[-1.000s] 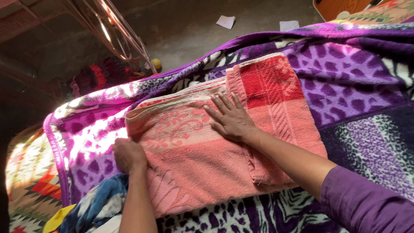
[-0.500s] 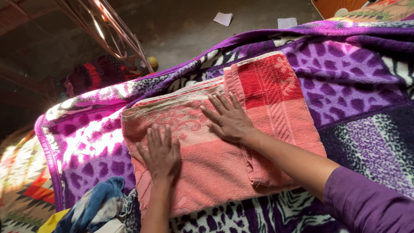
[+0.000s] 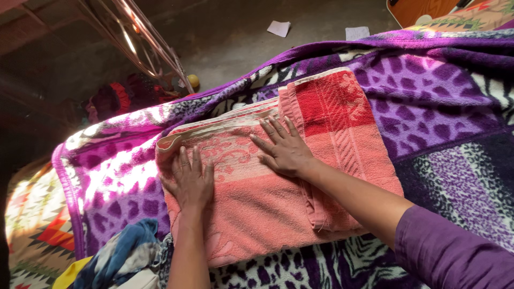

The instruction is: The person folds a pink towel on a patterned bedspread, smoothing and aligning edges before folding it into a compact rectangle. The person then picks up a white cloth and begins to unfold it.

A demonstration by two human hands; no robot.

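You are pressing both palms flat, fingers spread and gripping nothing, on the folded pink towel [image 3: 278,176] lying on the purple blanket [image 3: 428,101]. Its long axis is running left to right; your left hand [image 3: 191,182] is nearer the left folded edge, your right hand [image 3: 284,152] mid-towel.

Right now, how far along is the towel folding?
Done: the towel already lies folded into a layered rectangle on the purple blanket. In hand: the left hand and right hand both press flat on it, palms down. Left: a pile of other cloth at the near edge looks unfolded.
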